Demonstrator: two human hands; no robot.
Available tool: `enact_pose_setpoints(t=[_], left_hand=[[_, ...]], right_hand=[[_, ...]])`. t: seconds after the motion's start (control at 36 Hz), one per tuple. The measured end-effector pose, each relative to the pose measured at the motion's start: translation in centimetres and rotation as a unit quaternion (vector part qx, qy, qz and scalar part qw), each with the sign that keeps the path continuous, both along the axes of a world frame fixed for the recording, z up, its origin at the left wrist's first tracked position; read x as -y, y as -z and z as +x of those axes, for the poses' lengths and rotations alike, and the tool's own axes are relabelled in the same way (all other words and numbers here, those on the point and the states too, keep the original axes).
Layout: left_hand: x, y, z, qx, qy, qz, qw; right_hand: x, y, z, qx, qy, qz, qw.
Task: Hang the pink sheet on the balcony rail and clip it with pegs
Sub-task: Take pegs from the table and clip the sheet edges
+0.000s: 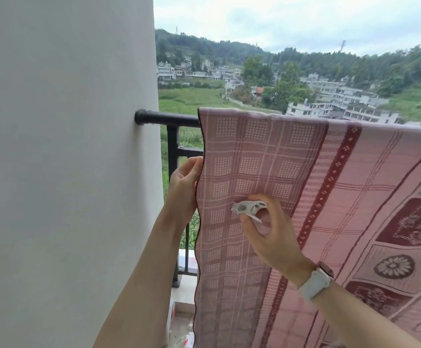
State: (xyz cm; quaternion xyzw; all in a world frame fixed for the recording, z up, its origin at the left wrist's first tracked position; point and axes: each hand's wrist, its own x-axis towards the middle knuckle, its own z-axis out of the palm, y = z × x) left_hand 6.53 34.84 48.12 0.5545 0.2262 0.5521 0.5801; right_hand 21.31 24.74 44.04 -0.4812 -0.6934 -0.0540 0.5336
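Note:
The pink sheet (304, 187), checked with dark red bands and flower panels, hangs over the black balcony rail (169, 119) and covers it from mid-frame to the right. My left hand (183, 189) pinches the sheet's left edge a little below the rail. In front of the sheet, my right hand (269, 232), with a white watch on its wrist, holds a pale grey peg (248, 209) whose jaws point left. The peg is not on the cloth or the rail.
A white wall (66, 159) fills the left side, and the rail ends in it. Black balusters (173, 156) run down to a tiled ledge (186, 285). Beyond the rail lie fields, houses and wooded hills.

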Motion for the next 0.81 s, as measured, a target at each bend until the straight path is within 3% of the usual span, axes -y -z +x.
enact_pose_setpoints(t=[0.11,0.31,0.47,0.56,0.69,0.81], left_hand=[[-0.3,-0.7,-0.2,-0.033,-0.06,0.031,0.997],[-1.3,-1.5,-2.2,0.079,-0.159,0.039,0.983],[0.3,0.2,-2.8,0.008,-0.025,0.1,0.995],[0.7,1.1,-3.3,-0.015,-0.006,0.106,0.994],[1.9,3.9,-2.6,-0.053,-0.071,0.092,0.992],[2.4,5.3,-1.5,-0.094,-0.18,0.118,0.972]], right_hand=[[-0.6,-0.4,-0.7,-0.006,0.003,0.013,1.0],[-0.4,-2.7,-2.6,-0.002,-0.052,0.035,0.998],[-0.6,-2.3,-3.3,0.04,-0.067,-0.012,0.997],[-0.6,-2.0,-3.7,0.041,-0.066,-0.033,0.996],[-0.1,-1.0,-3.6,0.015,-0.091,-0.037,0.995],[0.5,-0.2,-2.8,-0.012,-0.064,-0.051,0.997]])
